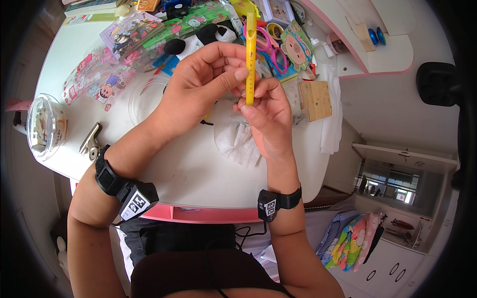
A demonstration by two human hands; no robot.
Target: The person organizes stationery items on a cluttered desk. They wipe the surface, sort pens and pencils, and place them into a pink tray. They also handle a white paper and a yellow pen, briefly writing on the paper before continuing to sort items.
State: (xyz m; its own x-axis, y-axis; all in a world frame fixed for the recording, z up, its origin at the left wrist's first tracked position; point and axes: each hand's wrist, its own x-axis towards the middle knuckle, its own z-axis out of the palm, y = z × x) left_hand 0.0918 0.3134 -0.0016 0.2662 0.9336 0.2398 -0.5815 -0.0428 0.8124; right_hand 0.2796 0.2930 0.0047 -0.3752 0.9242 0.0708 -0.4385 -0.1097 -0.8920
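Observation:
A yellow plastic whistle tube (250,48) stands nearly upright in the picture, with a notch near its top and small dark marks along its side. My left hand (201,83) pinches it around the middle, thumb in front and fingers curled behind. At the lower end, my right hand (270,111) holds it between thumb and fingers. Below the hands lies a crumpled white tissue (238,139) on the white desk (186,175). A clear round plastic lid (143,98) is partly covered by my left hand.
Pink-handled scissors (279,59), a panda plush (203,39) and a picture-covered book (130,33) crowd the far side. A wooden block (315,100) lies at right. On the left are a metal bulldog clip (91,143) and a clear plastic tub (46,124).

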